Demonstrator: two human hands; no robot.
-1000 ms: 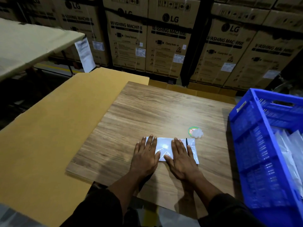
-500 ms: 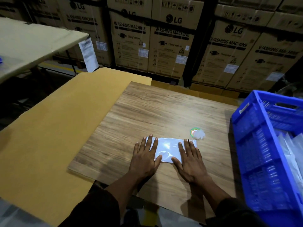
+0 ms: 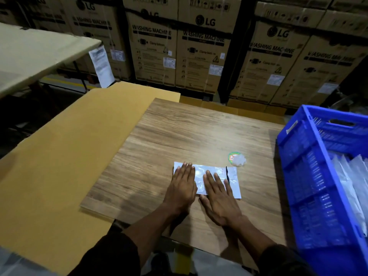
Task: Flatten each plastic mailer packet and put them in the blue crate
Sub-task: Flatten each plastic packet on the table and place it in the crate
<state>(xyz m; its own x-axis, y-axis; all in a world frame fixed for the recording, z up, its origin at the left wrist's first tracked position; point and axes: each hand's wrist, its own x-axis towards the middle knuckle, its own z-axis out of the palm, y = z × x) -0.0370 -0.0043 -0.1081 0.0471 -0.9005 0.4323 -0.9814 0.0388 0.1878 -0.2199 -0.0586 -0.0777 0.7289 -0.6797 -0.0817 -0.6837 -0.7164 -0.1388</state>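
Both hands lie flat, palms down, on a white plastic mailer packet near the front of the wooden bench. Left hand has its fingers stretched out and close together, covering the packet's left end, with the fingertips reaching its far edge. Right hand is likewise spread open, fingers slightly fanned, pressing on the middle of the packet while the heel of the palm rests on the bench just in front of it. Neither hand grips anything; both simply press down. The packet's right end shows bare beyond the right hand, crossed by a thin dark line. Just beyond that corner, apart from the packet, sits a small round sticker with a scrap of clear plastic on it. To the right, beside the bench, stands the blue crate, its slatted walls upright; inside it, leaning against one another, are several pale plastic packets. A sheet of yellow-brown cardboard lies under and to the left of the bench, and stacked washing machine boxes fill the background.
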